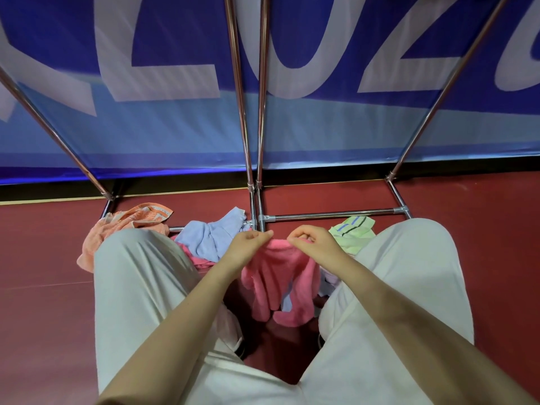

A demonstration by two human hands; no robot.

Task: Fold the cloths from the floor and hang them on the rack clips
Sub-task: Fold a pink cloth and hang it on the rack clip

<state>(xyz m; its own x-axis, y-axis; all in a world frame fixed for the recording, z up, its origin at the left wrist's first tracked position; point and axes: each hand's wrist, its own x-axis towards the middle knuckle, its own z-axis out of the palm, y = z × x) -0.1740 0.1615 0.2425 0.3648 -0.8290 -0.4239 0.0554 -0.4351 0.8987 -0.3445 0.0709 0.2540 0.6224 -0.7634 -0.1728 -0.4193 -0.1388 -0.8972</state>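
Observation:
A pink cloth (280, 276) hangs between my knees, held up by its top edge. My left hand (248, 244) pinches the edge's left part and my right hand (309, 241) pinches its right part, a short gap between them. On the red floor beyond lie a light blue cloth (213, 235), an orange patterned cloth (128, 223) at the left and a pale green cloth (355, 232) at the right. The metal rack (330, 215) stands just behind the cloths; its clips are out of view.
Chrome rack poles (251, 112) rise from the base toward the top of the view, two more slanting at left and right. A blue and white banner (175, 127) hangs behind. My knees in light trousers (140, 287) flank the cloth. Another pink cloth (195, 258) lies under the blue one.

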